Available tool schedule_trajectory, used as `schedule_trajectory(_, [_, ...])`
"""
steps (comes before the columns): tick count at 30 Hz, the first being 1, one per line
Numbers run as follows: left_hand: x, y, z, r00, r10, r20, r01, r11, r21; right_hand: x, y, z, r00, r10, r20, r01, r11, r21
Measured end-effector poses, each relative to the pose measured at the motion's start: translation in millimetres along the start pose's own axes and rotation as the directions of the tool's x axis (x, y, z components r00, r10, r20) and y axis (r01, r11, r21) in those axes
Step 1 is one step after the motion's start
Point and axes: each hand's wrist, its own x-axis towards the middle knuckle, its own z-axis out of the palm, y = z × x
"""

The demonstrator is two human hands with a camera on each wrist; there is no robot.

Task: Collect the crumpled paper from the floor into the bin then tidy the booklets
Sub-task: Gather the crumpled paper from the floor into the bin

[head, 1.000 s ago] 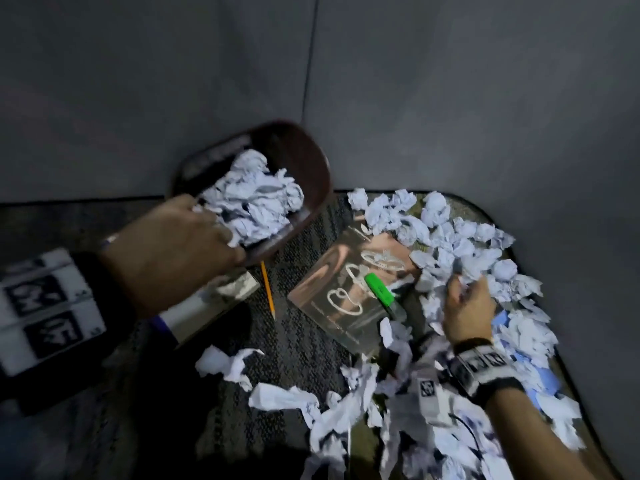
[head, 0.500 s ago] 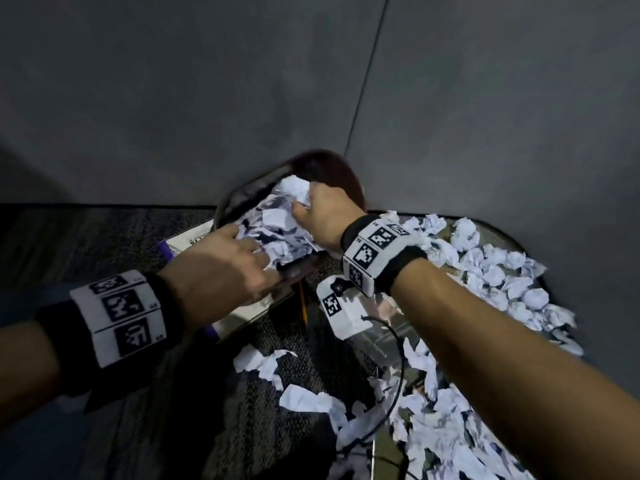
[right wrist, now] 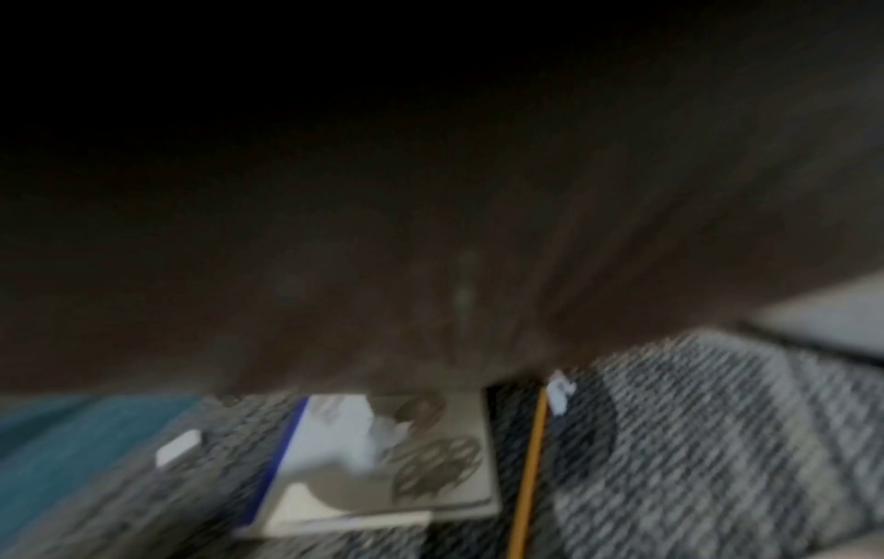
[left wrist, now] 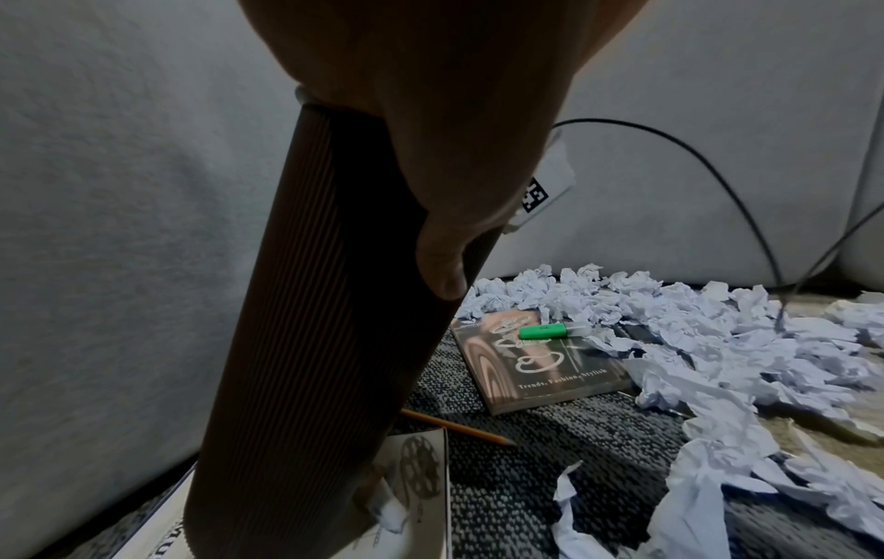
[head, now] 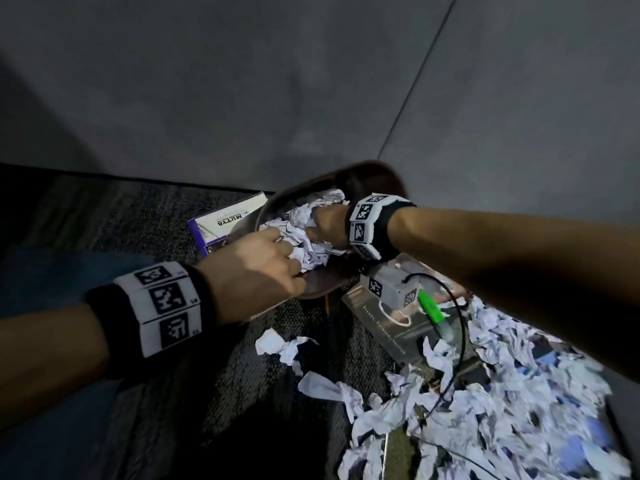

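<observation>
The brown ribbed bin (head: 332, 282) is tilted near the wall corner, and my left hand (head: 256, 271) grips its near rim, thumb on the outer wall (left wrist: 310, 302). Crumpled paper (head: 304, 244) fills its mouth. My right hand (head: 327, 226) is pushed into that paper with curled fingers, their tips buried. More crumpled paper (head: 502, 410) litters the floor to the right. A white and purple booklet (head: 225, 220) lies partly under the bin. A brown fashion booklet (head: 391, 327) lies right of the bin. The right wrist view is blurred and mostly dark.
A green highlighter (head: 431, 310) rests on the brown booklet. A yellow pencil (left wrist: 459, 427) lies on the grey carpet between the two booklets. Grey walls close in behind and to the right. A black cable (head: 457, 341) hangs from my right wrist over the paper.
My right hand left the floor pile, carried paper to the bin and now pushes deeper into its mouth. My left hand kept hold of the tilted bin's rim.
</observation>
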Motion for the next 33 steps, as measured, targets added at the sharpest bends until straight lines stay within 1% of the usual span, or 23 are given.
schedule_trajectory(2, [1, 1, 0, 1.0, 0.004, 0.016, -0.004, 1.0, 0.013, 1, 8, 1, 1.0, -0.018, 0.019, 0.017, 0.999, 0.036])
schedule_trajectory(3, [2, 1, -1, 1.0, 0.006, 0.013, -0.006, 1.0, 0.012, -2, 10, -2, 1.0, -0.025, 0.012, 0.024, 0.997, 0.079])
schedule_trajectory(4, [2, 1, -2, 1.0, 0.004, 0.011, -0.005, 1.0, 0.011, -2, 14, -3, 0.999, -0.034, -0.026, 0.037, 0.99, 0.135])
schedule_trajectory(5, [3, 1, -3, 1.0, 0.002, 0.015, -0.002, 1.0, 0.013, -6, 14, -8, 0.997, -0.013, -0.072, 0.03, 0.973, 0.229])
schedule_trajectory(6, [2, 0, -4, 1.0, 0.005, 0.014, -0.005, 1.0, 0.013, -8, 15, -10, 0.993, 0.014, -0.116, 0.028, 0.935, 0.354])
schedule_trajectory(8, [1, -2, -6, 1.0, 0.006, 0.024, -0.006, 1.0, 0.018, -9, 16, -16, 0.983, 0.085, -0.166, 0.011, 0.862, 0.507])
schedule_trajectory(10, [0, -3, -10, 0.999, 0.001, 0.043, -0.002, 1.0, 0.024, -15, 17, -20, 0.983, 0.108, -0.15, -0.018, 0.866, 0.499])
schedule_trajectory(13, [1, -3, -13, 0.999, 0.013, 0.041, -0.014, 1.0, 0.013, -27, 17, -26, 0.988, 0.071, -0.135, -0.014, 0.926, 0.378])
schedule_trajectory(16, [2, -2, -11, 0.998, 0.01, 0.06, -0.011, 0.999, 0.031, -42, 20, -32, 0.969, 0.054, -0.242, 0.036, 0.935, 0.353])
schedule_trajectory(18, [3, -2, -10, 0.997, 0.015, 0.076, -0.018, 0.999, 0.041, -49, 24, -33, 0.953, 0.087, -0.29, 0.028, 0.928, 0.371])
schedule_trajectory(19, [3, -2, -10, 0.996, 0.009, 0.087, -0.013, 0.999, 0.035, -51, 27, -33, 0.945, 0.12, -0.305, 0.021, 0.907, 0.422])
schedule_trajectory(20, [3, -3, -10, 0.996, 0.003, 0.086, -0.005, 1.0, 0.026, -53, 31, -31, 0.935, 0.161, -0.317, 0.037, 0.842, 0.538])
schedule_trajectory(21, [2, -3, -12, 0.996, -0.008, 0.087, 0.006, 1.0, 0.021, -57, 34, -30, 0.93, 0.205, -0.304, 0.074, 0.709, 0.702])
schedule_trajectory(22, [1, -4, -12, 0.996, -0.017, 0.086, 0.016, 1.0, 0.016, -64, 37, -29, 0.927, 0.241, -0.287, 0.127, 0.519, 0.845])
schedule_trajectory(23, [0, -3, -13, 0.996, -0.027, 0.083, 0.026, 1.0, 0.012, -71, 40, -28, 0.922, 0.266, -0.281, 0.184, 0.338, 0.923])
schedule_trajectory(24, [-1, -2, -13, 0.997, -0.033, 0.069, 0.032, 0.999, 0.008, -80, 44, -25, 0.912, 0.291, -0.289, 0.233, 0.212, 0.949])
schedule_trajectory(26, [-1, 1, -11, 0.999, -0.027, 0.045, 0.027, 1.0, -0.003, -92, 56, -13, 0.886, 0.341, -0.315, 0.315, 0.058, 0.947])
schedule_trajectory(28, [0, 1, -10, 0.999, -0.022, 0.025, 0.022, 1.0, 0.016, -104, 70, 4, 0.859, 0.405, -0.314, 0.377, -0.086, 0.922])
schedule_trajectory(29, [0, -2, -10, 0.999, -0.031, 0.039, 0.03, 0.999, 0.017, -108, 77, 14, 0.845, 0.445, -0.296, 0.39, -0.137, 0.91])
schedule_trajectory(30, [1, -6, -12, 0.998, -0.025, 0.057, 0.025, 1.0, 0.008, -111, 85, 27, 0.822, 0.494, -0.282, 0.404, -0.158, 0.901])
schedule_trajectory(31, [1, -8, -13, 0.996, -0.023, 0.086, 0.022, 1.0, 0.009, -114, 91, 40, 0.795, 0.541, -0.273, 0.407, -0.143, 0.902])
schedule_trajectory(32, [1, -11, -13, 0.992, -0.028, 0.119, 0.026, 0.999, 0.02, -112, 100, 61, 0.768, 0.586, -0.26, 0.387, -0.1, 0.917])
schedule_trajectory(33, [-1, -15, -14, 0.992, -0.034, 0.125, 0.027, 0.998, 0.06, -110, 105, 81, 0.753, 0.606, -0.255, 0.336, -0.02, 0.942])
